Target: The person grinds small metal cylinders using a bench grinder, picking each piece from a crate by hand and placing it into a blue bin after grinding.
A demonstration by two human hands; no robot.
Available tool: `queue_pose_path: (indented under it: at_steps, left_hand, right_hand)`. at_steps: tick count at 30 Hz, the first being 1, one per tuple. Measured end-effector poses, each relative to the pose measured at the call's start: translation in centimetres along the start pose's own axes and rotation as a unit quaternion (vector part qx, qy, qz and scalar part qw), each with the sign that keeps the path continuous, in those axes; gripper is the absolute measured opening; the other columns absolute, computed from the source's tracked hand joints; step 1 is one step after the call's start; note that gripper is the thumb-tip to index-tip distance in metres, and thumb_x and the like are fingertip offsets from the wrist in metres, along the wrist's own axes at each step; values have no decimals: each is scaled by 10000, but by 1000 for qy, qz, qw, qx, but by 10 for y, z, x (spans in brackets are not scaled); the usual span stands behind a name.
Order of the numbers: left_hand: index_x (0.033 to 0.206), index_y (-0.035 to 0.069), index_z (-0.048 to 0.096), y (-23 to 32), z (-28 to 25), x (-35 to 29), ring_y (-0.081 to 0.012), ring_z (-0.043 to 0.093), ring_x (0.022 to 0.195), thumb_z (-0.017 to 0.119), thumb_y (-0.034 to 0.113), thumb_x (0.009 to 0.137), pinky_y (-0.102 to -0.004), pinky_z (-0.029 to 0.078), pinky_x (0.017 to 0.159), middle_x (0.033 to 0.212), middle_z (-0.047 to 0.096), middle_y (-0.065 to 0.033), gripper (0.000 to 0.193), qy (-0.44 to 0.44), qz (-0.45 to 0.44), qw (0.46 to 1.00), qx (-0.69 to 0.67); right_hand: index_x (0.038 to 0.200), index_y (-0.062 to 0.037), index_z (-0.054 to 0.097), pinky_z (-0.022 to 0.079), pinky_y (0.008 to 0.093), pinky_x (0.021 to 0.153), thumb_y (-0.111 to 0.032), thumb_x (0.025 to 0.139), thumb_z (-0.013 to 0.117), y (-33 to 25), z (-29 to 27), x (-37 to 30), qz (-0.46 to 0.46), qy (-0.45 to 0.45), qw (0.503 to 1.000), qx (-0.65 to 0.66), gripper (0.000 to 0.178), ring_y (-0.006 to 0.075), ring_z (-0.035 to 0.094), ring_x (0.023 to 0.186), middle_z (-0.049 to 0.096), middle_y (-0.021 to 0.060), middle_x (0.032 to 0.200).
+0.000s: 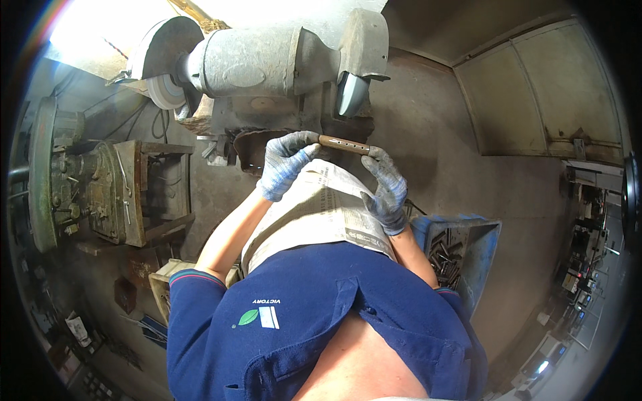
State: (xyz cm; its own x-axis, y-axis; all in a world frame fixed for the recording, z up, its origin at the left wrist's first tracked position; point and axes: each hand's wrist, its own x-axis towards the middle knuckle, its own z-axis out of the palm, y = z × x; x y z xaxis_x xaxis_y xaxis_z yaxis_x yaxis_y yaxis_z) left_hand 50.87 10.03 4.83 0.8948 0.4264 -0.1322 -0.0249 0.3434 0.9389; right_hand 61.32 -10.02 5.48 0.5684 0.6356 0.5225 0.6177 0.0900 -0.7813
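Between my two gloved hands lies a slim brown metal piece (344,144) with a row of small round holes along its side. My left hand (284,164) is closed on its left end, and my right hand (386,187) pinches the right end between thumb and fingertips. The piece is nearly level, its right end slightly lower in the picture. Just beyond it stands a bench grinder (251,63), with a pale wheel (165,92) under the left guard and another wheel (352,95) at the right. Whether these wheels turn I cannot tell.
Printed paper (314,207) covers my lap. By my right arm sits a blue crate (483,264) holding many metal pieces (445,264). A heavy green machine (80,190) with a metal frame stands at left, and a lighter box (160,287) is beside my left elbow. Large metal panels (535,93) stand far right.
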Motion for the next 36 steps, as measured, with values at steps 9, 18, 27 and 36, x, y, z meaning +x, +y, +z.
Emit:
queue_pose_path:
  at_steps: [9,18,27,36]
  left_hand:
    - [878,-11,629,24,15,-3,-93,609,664,651,158,851,-228,494,632,736,626,-45,172,-22,-56,982,-178]
    - [864,-19,639,21,21,11,-61,575,649,648,104,841,-206,471,582,724,636,-34,125,42,-37,998,20]
    - [959,-16,628,-26,13,34,-79,594,712,616,68,858,-219,495,645,812,659,-48,132,40,-29,998,-26]
    - [900,-9,628,-57,19,72,-111,619,672,607,52,857,-235,508,604,769,643,-48,78,87,-78,992,-47]
  right_hand:
    - [1105,4,616,477,403,905,-416,780,681,-9,-9,6,-70,-20,997,-33,535,340,590,1047,591,204,1129]
    - [1120,0,609,446,382,940,-388,779,691,2,-6,10,-23,-10,999,-43,523,329,560,1099,575,197,1165]
    - [1121,47,597,411,350,979,-54,828,606,33,3,6,74,-7,997,11,309,246,505,1169,527,163,1244]
    - [1067,5,638,429,322,956,6,820,592,91,9,8,100,15,994,-46,252,217,555,1099,622,102,1108]
